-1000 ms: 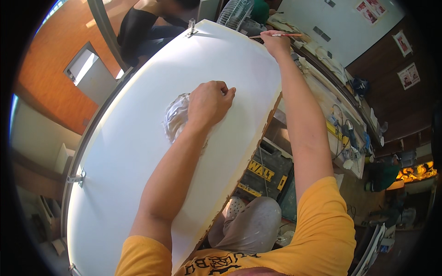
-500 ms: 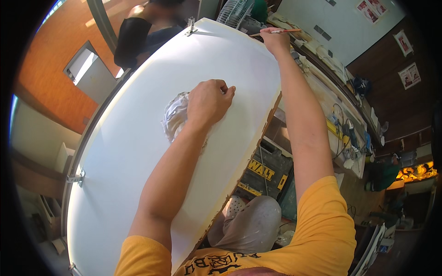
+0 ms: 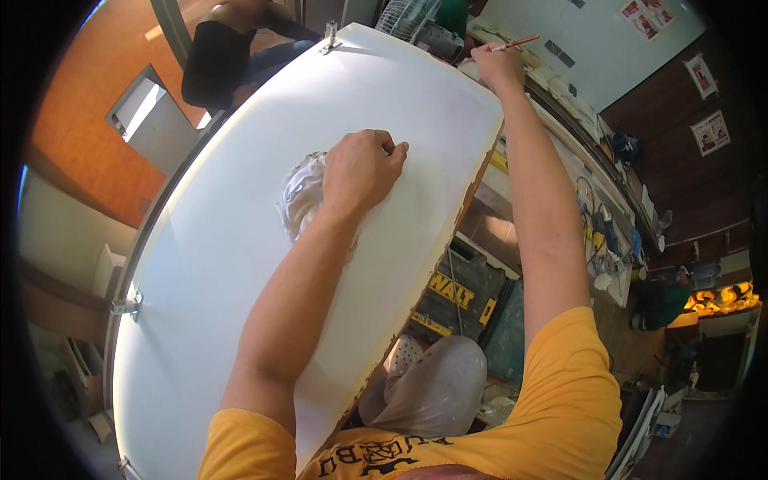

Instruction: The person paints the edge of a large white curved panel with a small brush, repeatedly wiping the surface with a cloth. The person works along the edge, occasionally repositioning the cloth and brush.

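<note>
A large white panel with a curved left edge and a rough, brown right edge lies before me. My left hand rests near its middle with the fingers curled closed. Beneath that wrist bunches a crumpled white cloth. What the curled fingers hold, if anything, is hidden. At the panel's far right corner, my right hand grips a slim reddish stick, like a thin brush or pencil. Its rear end points up and to the right; its working tip cannot be made out.
Metal hinges stick up along the panel's curved edge. Another person is beyond its far left side. A black-and-yellow tool case sits below the right edge. On the right stands a cluttered bench; a fan is at the far end.
My right hand has shifted slightly right and up in view, and the stick slants more steeply. My left hand stays on the cloth. The other person has moved a little to the left.
</note>
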A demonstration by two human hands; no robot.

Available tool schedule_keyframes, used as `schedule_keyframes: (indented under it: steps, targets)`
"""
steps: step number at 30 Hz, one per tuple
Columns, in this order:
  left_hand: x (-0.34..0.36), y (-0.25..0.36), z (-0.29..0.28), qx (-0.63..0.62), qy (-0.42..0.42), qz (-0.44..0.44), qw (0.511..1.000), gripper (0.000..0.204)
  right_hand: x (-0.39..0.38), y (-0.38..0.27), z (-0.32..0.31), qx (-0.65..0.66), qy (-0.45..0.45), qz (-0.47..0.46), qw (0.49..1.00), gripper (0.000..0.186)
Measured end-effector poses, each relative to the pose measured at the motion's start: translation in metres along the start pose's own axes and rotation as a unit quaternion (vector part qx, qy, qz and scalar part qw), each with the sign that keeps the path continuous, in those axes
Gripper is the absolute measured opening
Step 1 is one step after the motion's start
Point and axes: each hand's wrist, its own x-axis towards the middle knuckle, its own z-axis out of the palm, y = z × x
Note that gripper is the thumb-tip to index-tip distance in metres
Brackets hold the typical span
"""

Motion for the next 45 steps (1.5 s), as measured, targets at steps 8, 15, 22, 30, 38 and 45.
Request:
schedule_keyframes:
  steps: [8, 15, 22, 30, 38, 45]
  targets:
    - [-0.002, 0.002, -0.003, -0.002, -0.003, -0.002, 1.000, 0.034, -0.010, -0.010, 0.022, 0.037, -0.040, -0.028, 0.998, 0.023]
    - [0.000, 0.001, -0.003, -0.005, -0.016, -0.010, 1.000, 0.037, -0.003, -0.004, 0.012, -0.044, -0.019, -0.019, 0.999, 0.027]
    - [0.000, 0.002, -0.003, -0.002, -0.022, -0.015, 1.000, 0.037, 0.001, -0.007, 0.014, -0.017, -0.017, -0.028, 0.999, 0.029]
    - [-0.001, 0.001, -0.001, -0.004, -0.007, -0.012, 1.000, 0.034, -0.004, -0.004, 0.006, -0.028, -0.037, -0.016, 0.999, 0.024]
    - [-0.002, 0.001, -0.001, -0.004, -0.004, -0.009, 1.000, 0.032, 0.000, 0.010, -0.007, -0.063, -0.019, 0.012, 0.998, 0.022]
    - [-0.001, 0.002, -0.004, -0.009, 0.002, -0.003, 1.000, 0.038, -0.040, 0.007, -0.048, 0.116, 0.029, -0.036, 0.992, 0.021]
